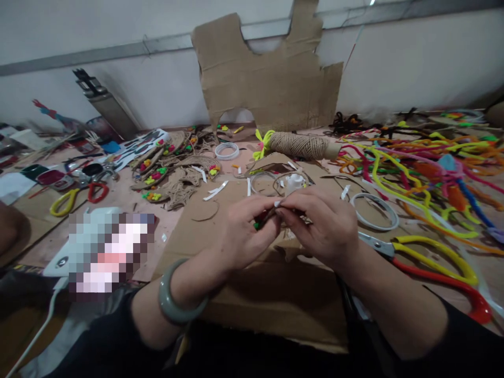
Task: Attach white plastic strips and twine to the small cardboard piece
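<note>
My left hand (252, 226), with a pale green bangle on the wrist, is closed with fingertips and thumb pinched together. Facing it, my right hand (321, 220) is closed in a similar pinch, and the fingertips of both almost meet. Between them is a thin brown twine piece (270, 214), mostly hidden by the fingers. A small white strip (277, 204) shows at the fingertips, and a bit of green peeks out below my left fingers. Both hands are above a brown cardboard sheet (212, 252).
Scissors (429, 257) with yellow and red handles lie by my right forearm. Behind are a twine spool (299, 145), a white tape ring (374, 211) and colourful pipe cleaners (417, 184). Twine pieces with coloured flowers (157, 176) lie left, beyond a phone (114, 252) and a white power bank (65, 257).
</note>
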Demonstrator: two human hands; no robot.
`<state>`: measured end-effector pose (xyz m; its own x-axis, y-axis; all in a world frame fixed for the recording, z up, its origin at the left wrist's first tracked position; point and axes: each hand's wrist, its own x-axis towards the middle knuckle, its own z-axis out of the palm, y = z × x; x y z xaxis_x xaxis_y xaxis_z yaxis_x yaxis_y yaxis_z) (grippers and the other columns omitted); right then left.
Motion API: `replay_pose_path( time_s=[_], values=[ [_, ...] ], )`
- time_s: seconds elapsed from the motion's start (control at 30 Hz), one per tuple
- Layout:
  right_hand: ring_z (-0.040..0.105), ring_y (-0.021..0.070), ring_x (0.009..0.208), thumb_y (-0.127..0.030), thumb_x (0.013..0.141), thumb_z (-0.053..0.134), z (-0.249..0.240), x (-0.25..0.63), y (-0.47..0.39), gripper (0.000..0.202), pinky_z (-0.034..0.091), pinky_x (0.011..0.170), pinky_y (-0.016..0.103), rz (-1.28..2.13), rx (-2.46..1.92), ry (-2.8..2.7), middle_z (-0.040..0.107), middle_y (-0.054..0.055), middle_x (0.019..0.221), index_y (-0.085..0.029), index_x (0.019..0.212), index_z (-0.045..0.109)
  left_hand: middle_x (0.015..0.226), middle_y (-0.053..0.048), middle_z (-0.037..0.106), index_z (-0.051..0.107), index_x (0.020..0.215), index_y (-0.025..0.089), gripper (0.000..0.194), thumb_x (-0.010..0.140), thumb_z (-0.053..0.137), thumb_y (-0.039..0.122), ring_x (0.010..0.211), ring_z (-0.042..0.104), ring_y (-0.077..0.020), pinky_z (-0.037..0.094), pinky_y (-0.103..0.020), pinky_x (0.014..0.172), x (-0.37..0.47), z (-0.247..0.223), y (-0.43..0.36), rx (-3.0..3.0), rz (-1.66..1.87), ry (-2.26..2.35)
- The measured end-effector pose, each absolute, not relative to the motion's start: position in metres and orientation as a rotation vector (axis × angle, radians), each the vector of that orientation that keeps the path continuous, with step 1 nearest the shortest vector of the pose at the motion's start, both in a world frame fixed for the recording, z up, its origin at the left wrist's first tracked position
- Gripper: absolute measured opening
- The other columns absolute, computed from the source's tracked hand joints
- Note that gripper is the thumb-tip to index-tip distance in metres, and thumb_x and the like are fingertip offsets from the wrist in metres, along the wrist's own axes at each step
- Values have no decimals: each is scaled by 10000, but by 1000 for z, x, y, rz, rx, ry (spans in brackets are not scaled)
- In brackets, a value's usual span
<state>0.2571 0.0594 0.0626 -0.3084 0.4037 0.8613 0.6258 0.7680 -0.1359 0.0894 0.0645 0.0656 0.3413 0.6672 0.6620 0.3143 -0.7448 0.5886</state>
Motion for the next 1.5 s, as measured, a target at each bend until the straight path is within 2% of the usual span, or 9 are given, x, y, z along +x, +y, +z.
replay_pose_path(
  time_s=[0.17, 0.5, 0.73, 0.87, 1.1, 1.33, 1.5],
  values=[
    [670, 142, 701, -162, 891, 614, 64, 258, 57, 34, 511, 634, 260, -300, -815, -1966, 727, 24, 810, -193, 904, 611, 816, -40, 739, 695, 960, 156, 195, 817, 592, 73, 698, 648, -117, 533, -223, 646, 90, 65, 63, 2321, 1411, 853],
    [632, 117, 588, -172, 923, 552, 71, 258, 54, 112, 430, 550, 258, -459, -920, -1995, 710, -5, 703, -196, 837, 620, 705, -2, 673, 690, 886, 153, 131, 820, 608, 75, 635, 590, -96, 487, -202, 599, 91, 65, 63, 2322, 1413, 844],
    [674, 124, 656, -278, 945, 552, 70, 257, 55, 125, 461, 578, 243, -351, -938, -2003, 743, 3, 790, -205, 900, 643, 683, 3, 659, 689, 884, 154, 130, 820, 596, 89, 619, 582, -95, 473, -197, 577, 90, 65, 66, 2307, 1417, 836],
    [685, 125, 669, -227, 919, 582, 70, 255, 54, 75, 470, 583, 240, -369, -948, -1980, 748, 1, 788, -200, 879, 640, 686, 3, 650, 680, 879, 149, 131, 822, 587, 78, 622, 578, -91, 468, -192, 573, 91, 63, 66, 2326, 1438, 802],
    [670, 111, 662, -167, 914, 547, 73, 254, 54, 106, 463, 583, 225, -374, -965, -1973, 734, -6, 774, -205, 872, 637, 635, 27, 604, 655, 804, 156, 110, 818, 590, 68, 608, 556, -87, 465, -194, 576, 92, 64, 66, 2331, 1424, 838],
    [682, 125, 685, -176, 916, 550, 68, 257, 60, 109, 492, 613, 241, -220, -952, -1928, 739, -9, 798, -231, 890, 641, 730, 1, 707, 705, 892, 191, 177, 820, 569, 103, 607, 582, -107, 500, -233, 590, 91, 66, 67, 2227, 1358, 946],
    [690, 143, 691, -213, 919, 556, 65, 255, 58, 107, 478, 602, 265, -303, -952, -1954, 752, 9, 814, -216, 924, 664, 752, -9, 712, 706, 914, 189, 191, 821, 576, 84, 648, 607, -117, 509, -241, 617, 92, 63, 68, 2251, 1406, 919]
  ],
)
